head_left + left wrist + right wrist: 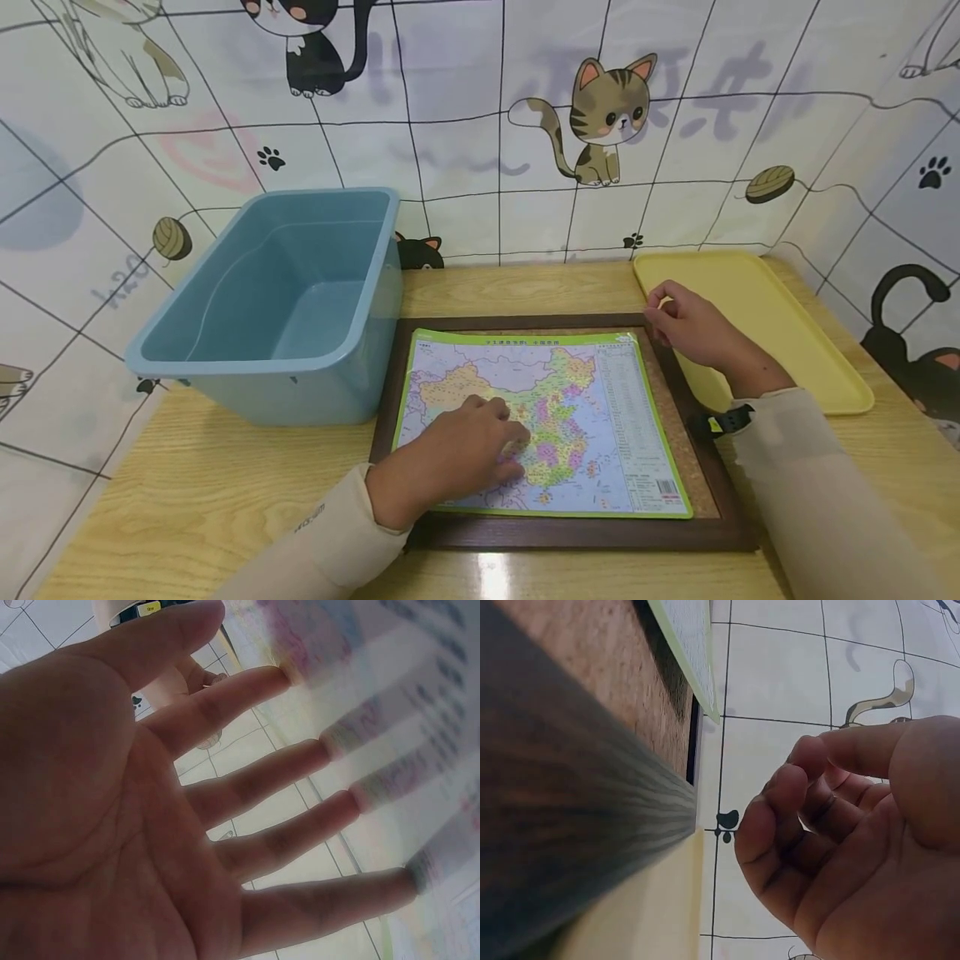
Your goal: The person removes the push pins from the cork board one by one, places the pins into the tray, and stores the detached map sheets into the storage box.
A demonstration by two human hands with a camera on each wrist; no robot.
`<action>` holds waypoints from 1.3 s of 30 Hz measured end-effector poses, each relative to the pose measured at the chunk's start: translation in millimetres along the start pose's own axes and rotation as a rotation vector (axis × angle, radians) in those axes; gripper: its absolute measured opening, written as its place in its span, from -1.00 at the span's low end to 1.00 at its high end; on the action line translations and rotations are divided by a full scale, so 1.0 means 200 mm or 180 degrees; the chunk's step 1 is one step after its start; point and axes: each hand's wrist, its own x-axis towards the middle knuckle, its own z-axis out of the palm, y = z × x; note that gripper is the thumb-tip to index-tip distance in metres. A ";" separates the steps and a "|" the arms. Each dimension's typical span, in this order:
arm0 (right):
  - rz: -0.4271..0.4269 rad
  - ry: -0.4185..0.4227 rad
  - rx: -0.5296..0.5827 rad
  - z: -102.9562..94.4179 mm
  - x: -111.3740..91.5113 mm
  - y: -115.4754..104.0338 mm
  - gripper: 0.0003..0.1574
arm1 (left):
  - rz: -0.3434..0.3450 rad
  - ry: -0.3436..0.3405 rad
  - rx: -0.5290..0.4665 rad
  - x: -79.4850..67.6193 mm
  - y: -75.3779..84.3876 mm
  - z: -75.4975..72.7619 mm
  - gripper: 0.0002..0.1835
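Observation:
A printed map [600, 433] with a green border lies on a cork board [678, 408] framed in dark brown wood. My left hand [457, 454] is over the map's lower left part, fingers spread and fingertips at its surface. In the left wrist view the fingers [262, 776] of this hand reach out fairly straight to the glossy sheet. Just above the frame's upper right corner is my right hand [690, 325]. Its fingers [757, 832] are loosely curled, the thumb close to the index finger, and nothing shows between them.
On the left of the wooden table [202, 483] stands a blue plastic tub [360, 367], close against the board. A yellow tray [787, 333] lies at the right, partly beneath my right arm. Behind the table hangs a white sheet [465, 158] printed with cats and grid lines.

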 end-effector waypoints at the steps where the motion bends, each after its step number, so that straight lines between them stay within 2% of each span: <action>1: 0.0007 -0.0005 -0.0013 0.00 0.00 0.00 -0.78 | 0.0003 0.0006 0.0005 0.00 0.00 0.00 -0.65; 12: 0.0220 -0.0031 -0.0177 -0.02 0.00 0.02 -0.77 | -0.0018 -0.0013 -0.0003 0.01 0.00 0.01 -0.66; 21: 0.0276 -0.0052 -0.0333 -0.03 0.00 0.06 -0.76 | -0.0055 -0.0036 -0.0038 0.01 0.00 0.01 -0.64; 39: 0.0371 -0.0122 -0.0256 -0.07 0.01 0.15 -0.70 | -0.0052 -0.0042 -0.0044 0.01 0.00 0.00 -0.64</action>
